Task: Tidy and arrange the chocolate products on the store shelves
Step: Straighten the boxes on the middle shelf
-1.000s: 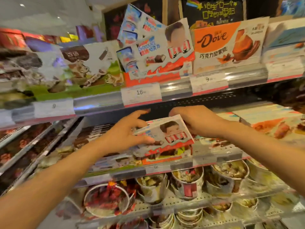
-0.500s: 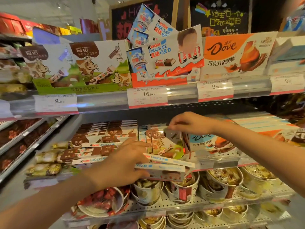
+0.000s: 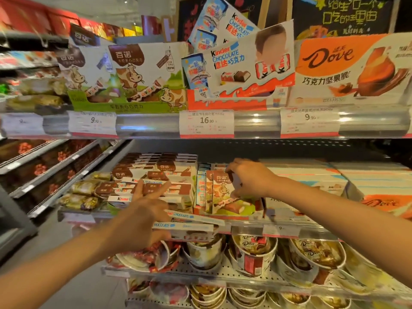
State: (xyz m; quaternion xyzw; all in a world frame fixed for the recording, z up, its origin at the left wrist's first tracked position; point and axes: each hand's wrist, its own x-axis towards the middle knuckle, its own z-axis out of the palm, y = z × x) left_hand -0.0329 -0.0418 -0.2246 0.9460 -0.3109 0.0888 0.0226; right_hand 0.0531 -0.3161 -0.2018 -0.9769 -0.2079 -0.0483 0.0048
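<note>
My left hand [image 3: 142,217] holds two flat Kinder chocolate boxes [image 3: 189,227] at the front edge of the middle shelf, thumb underneath and fingers spread above. My right hand [image 3: 249,177] reaches into the shelf and grips the top of an upright cow-print chocolate box [image 3: 225,192], which stands with other upright boxes. Left of these lies a stack of flat brown-and-white chocolate boxes [image 3: 156,177]. Dove boxes [image 3: 388,204] lie flat at the right.
The upper shelf carries cow-print [image 3: 138,81], Kinder [image 3: 240,68] and Dove display cartons [image 3: 347,68] above price tags [image 3: 206,123]. Below the middle shelf stand tubs of wrapped chocolates [image 3: 252,253]. Gold-wrapped packs [image 3: 82,195] lie at the left end. Another shelving run angles away at far left.
My left hand lowered the Kinder boxes from mid-shelf to its front edge. My right hand let go of them and moved back onto the upright cow-print box. The camera moved closer.
</note>
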